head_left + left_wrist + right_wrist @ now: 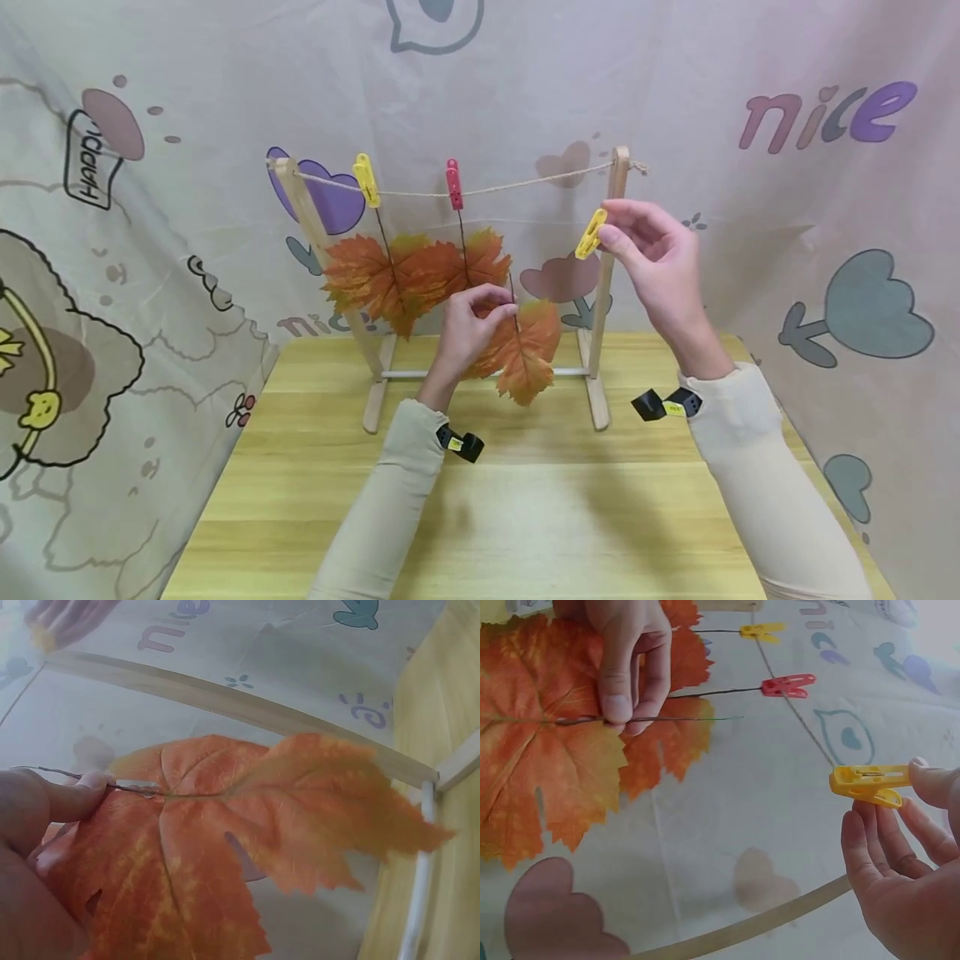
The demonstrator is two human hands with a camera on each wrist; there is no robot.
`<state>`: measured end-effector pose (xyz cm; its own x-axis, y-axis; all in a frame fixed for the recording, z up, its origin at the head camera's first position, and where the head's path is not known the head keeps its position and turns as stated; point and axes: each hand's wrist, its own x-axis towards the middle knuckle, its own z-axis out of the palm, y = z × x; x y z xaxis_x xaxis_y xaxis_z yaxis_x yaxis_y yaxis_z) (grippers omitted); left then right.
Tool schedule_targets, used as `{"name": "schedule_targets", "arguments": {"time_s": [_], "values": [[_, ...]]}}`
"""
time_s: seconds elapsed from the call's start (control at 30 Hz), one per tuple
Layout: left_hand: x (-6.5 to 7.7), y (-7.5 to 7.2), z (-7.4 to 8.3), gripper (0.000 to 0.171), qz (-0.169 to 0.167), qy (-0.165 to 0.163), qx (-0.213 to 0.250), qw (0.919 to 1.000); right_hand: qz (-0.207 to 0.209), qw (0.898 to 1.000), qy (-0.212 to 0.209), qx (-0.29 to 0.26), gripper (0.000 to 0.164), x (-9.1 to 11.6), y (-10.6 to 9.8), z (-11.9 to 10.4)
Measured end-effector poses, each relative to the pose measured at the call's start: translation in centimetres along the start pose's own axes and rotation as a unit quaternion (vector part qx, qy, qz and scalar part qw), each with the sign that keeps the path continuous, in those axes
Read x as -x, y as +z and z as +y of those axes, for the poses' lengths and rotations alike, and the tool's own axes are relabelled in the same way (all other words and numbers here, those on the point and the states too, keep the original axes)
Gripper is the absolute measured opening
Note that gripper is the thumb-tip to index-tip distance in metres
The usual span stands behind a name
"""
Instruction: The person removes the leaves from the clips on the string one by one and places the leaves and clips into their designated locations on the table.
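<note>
My left hand (471,327) pinches the thin dark stem of an orange maple leaf (528,350), which hangs below the rope in front of the wooden frame. In the left wrist view the leaf (217,817) spreads beyond my thumb. My right hand (660,262) pinches a yellow clothespin (591,234) near the frame's right post, apart from the rope. The right wrist view shows this clothespin (870,782) between thumb and fingers. Two more orange leaves hang from the rope (540,180), one by a yellow clothespin (367,181), the other by a red clothespin (454,184).
The wooden frame has a left post (303,200), a right post (619,175) and a white lower bar (408,374). It stands on a wood-grain table (525,517). A printed curtain (712,50) surrounds the table at the back and sides.
</note>
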<state>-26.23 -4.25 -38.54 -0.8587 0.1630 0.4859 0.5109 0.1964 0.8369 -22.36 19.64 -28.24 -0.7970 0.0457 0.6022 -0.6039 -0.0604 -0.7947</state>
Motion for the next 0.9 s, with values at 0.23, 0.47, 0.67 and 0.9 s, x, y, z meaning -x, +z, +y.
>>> {"name": "schedule_targets", "arguments": {"time_s": [0.23,0.47,0.67,0.9], "values": [[0.6,0.2,-0.6,0.011,-0.002,-0.019,0.018,0.9997,0.027,0.999,0.016,0.019,0.027,1.5,-0.8,2.1],[1.0,0.3,-1.4,0.012,-0.007,-0.033,0.033,0.9989,0.029,0.997,0.059,0.039,0.031,3.4,-1.9,3.7],[1.7,0.5,-2.1,0.009,-0.010,-0.051,0.030,0.9982,0.031,0.994,0.087,0.059,0.035,4.9,-2.6,4.5],[2.7,1.3,-3.0,0.009,-0.022,-0.058,0.033,0.9975,0.037,0.993,0.102,0.053,0.038,6.7,-3.3,5.4]]}}
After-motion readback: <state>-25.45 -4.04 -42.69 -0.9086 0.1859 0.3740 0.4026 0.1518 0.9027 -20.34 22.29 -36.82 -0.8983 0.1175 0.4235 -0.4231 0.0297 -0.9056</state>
